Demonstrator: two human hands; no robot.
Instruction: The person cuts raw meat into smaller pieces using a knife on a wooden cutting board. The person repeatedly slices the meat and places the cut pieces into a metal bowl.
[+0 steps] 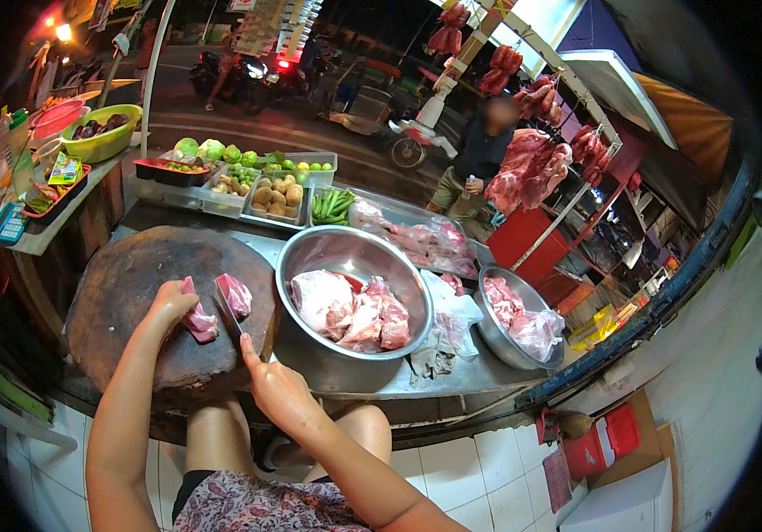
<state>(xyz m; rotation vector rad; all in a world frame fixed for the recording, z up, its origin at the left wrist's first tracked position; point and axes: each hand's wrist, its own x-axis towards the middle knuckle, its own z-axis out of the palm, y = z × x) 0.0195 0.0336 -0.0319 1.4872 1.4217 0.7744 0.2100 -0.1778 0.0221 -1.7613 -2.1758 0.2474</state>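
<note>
On a round wooden chopping block [132, 284] lie two pieces of raw meat. My left hand [171, 306] is closed on the left strip of meat [201, 324]. In my right hand [279, 387] is a knife [227, 310], gripped by its handle, with the index finger stretched along it. Its blade stands between the strip and a smaller meat piece [235, 294], close against the smaller piece's left side. Right of the block, a large steel bowl [288, 257] holds several big cuts of raw meat [367, 315].
Behind the bowl stand vegetable trays [265, 222] and a tray of bagged meat [434, 244]. A smaller steel bowl [523, 355] and a plastic bag [452, 310] are at the right. Meat cuts [527, 168] hang above. A person [478, 164] stands across the counter.
</note>
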